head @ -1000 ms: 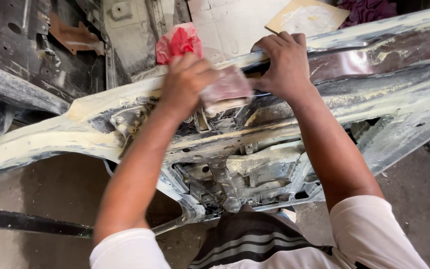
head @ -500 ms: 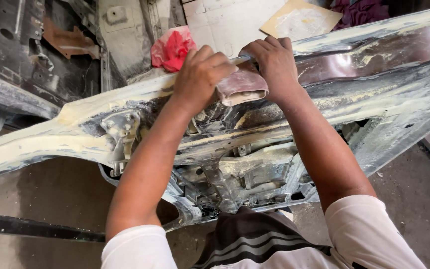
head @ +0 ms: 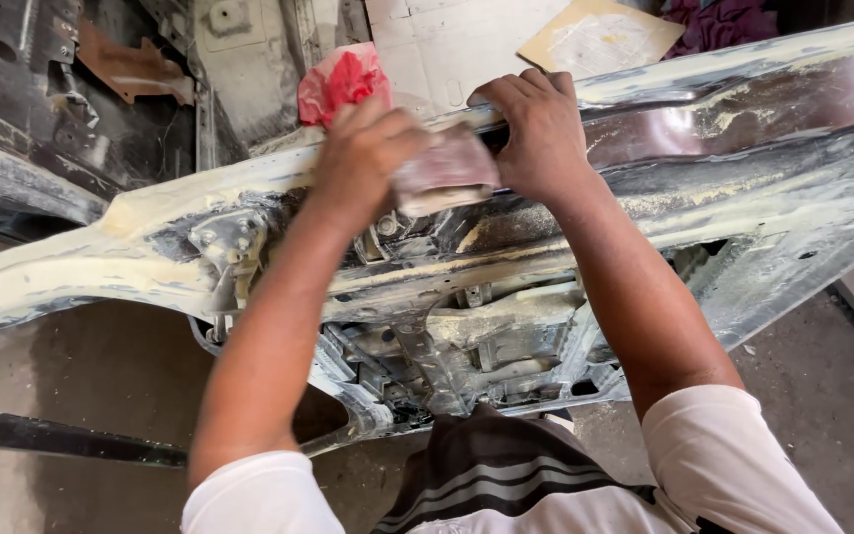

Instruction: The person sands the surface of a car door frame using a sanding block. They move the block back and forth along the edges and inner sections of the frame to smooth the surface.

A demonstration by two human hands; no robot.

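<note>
L hand [head: 368,158] grips sanding pad [head: 444,176] closed, flat on door panel [head: 763,129]. R hand [head: 538,133] clamps panel's top edge w/ curled fingers. Best w/ even pressure, pad flat, panel braced.

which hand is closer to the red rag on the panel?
Left. The left hand, gripping a sanding sheet, sits just below and right of the red rag, nearly touching it. The right hand grips the panel edge farther right.

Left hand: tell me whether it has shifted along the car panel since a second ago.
Yes. The left hand slid right then back left along the car panel, judged against the red rag.
</note>
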